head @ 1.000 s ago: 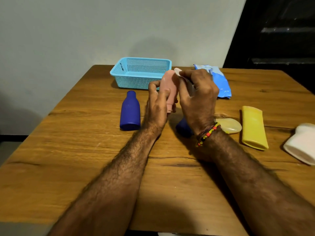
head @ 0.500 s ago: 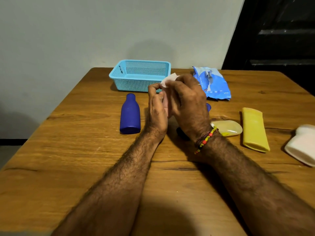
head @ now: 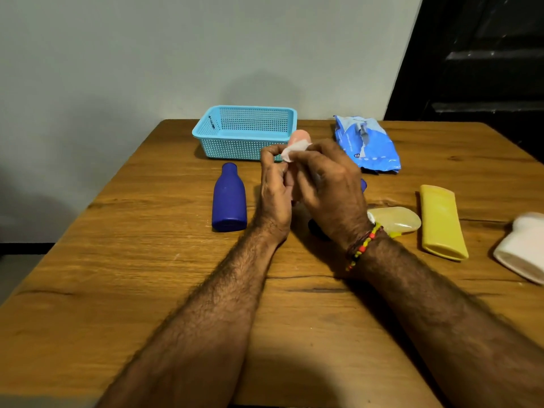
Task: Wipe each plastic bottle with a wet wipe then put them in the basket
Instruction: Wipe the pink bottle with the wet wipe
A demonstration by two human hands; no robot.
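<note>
Left of the turquoise perforated plastic basket's (head: 244,134) near corner lies a dark blue plastic bottle (head: 229,198), unwiped. In front of the basket, the left hand (head: 275,187) curls round a pink plastic bottle (head: 298,136); the right hand (head: 329,187) pinches a white wet wipe (head: 294,150) against it. Wet plastic could slip from that grip, I judge.

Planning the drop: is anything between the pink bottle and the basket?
Nothing visible is. The pink bottle, held in the left hand while the right hand rubs it with the wipe, is raised just in front of the basket. The basket's open top shows no bottles inside.
</note>
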